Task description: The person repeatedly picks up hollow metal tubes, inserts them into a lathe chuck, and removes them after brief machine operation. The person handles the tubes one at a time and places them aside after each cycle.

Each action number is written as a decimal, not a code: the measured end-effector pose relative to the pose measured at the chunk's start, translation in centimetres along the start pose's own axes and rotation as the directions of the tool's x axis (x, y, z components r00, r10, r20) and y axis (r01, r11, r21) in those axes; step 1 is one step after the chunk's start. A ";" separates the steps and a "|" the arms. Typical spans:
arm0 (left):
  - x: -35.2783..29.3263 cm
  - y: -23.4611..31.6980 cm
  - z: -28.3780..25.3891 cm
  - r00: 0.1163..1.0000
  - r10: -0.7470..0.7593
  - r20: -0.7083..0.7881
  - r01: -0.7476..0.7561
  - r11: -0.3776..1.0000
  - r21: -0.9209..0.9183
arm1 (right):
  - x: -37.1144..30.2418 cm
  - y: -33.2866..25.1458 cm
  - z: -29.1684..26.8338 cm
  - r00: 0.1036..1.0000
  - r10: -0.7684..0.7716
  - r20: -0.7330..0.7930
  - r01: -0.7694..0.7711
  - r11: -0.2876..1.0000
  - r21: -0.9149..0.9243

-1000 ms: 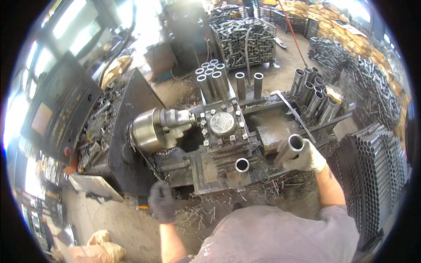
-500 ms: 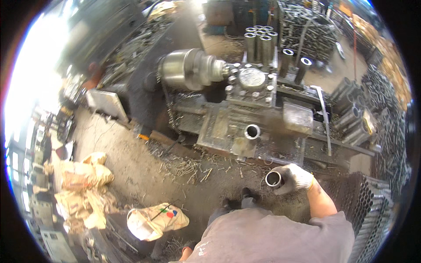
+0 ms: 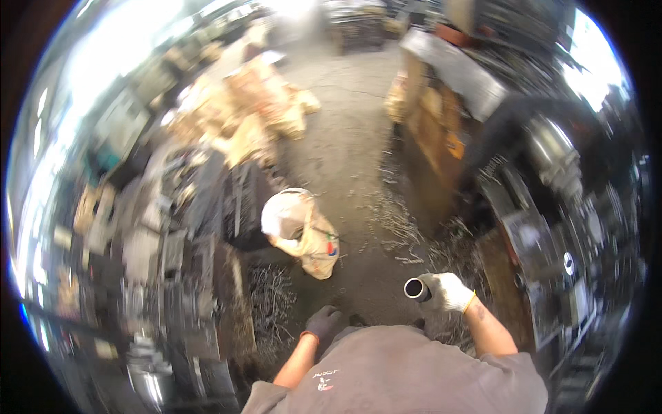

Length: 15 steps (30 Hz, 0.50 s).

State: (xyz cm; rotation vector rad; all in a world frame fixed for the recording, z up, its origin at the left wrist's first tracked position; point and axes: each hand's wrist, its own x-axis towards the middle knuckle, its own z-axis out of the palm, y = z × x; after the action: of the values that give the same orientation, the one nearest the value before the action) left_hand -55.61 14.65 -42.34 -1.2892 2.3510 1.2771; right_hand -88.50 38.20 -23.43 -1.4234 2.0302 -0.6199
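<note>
A short metal tube is in my right hand, which wears a white glove; the gloved fingers are closed around its side, and its open end faces up and to the left. My left hand, in a dark grey glove with an orange cuff, hangs low in front of my body. No object shows in it, but its fingers are too blurred to read. Ahead of that hand, on the floor, an open cream sack leans over to one side.
On the right is a lathe with a shiny chuck, and a tube stands on it. Curly metal chips litter the floor beside it. More sacks are heaped farther ahead. Blurred machinery lines the left.
My view has swung left, so the lathe now sits at the right and the sack nearer the middle. My left hand has come into sight. The tube has stayed in my right hand.
</note>
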 end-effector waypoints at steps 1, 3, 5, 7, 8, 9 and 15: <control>0.0 -4.2 -0.4 0.995 -0.079 -0.062 0.075 0.995 -0.067 | 2.4 -1.9 0.9 0.999 -0.041 0.017 0.041 0.999 -0.015; -0.8 -13.4 -0.6 0.947 -0.284 -0.149 0.254 0.948 -0.191 | 6.7 -5.7 2.8 0.987 -0.127 0.096 0.128 0.992 -0.005; -2.1 -22.1 0.7 0.873 -0.445 -0.198 0.348 0.854 -0.387 | 10.5 -9.5 4.9 0.965 -0.206 0.163 0.214 0.976 -0.036; -4.6 -29.6 3.0 0.822 -0.524 -0.225 0.405 0.814 -0.416 | 13.9 -13.1 7.0 0.927 -0.295 0.229 0.293 0.955 0.045; -6.2 -32.7 4.4 0.818 -0.521 -0.244 0.427 0.834 -0.351 | 15.5 -14.9 8.0 0.903 -0.339 0.264 0.326 0.941 0.092; -8.1 -34.5 6.4 0.810 -0.533 -0.245 0.478 0.842 -0.250 | 17.1 -16.6 9.1 0.882 -0.363 0.301 0.347 0.932 0.107; -18.9 -34.2 19.0 0.373 -0.901 -0.220 0.343 0.354 -0.870 | 26.3 -27.3 15.8 0.622 -0.595 0.508 0.544 0.796 0.266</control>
State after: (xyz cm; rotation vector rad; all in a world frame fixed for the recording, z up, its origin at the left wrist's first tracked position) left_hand -22.65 31.55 -65.07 -3.0688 0.9717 1.5323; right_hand -66.09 3.76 -21.91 -1.9346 1.0434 -0.4337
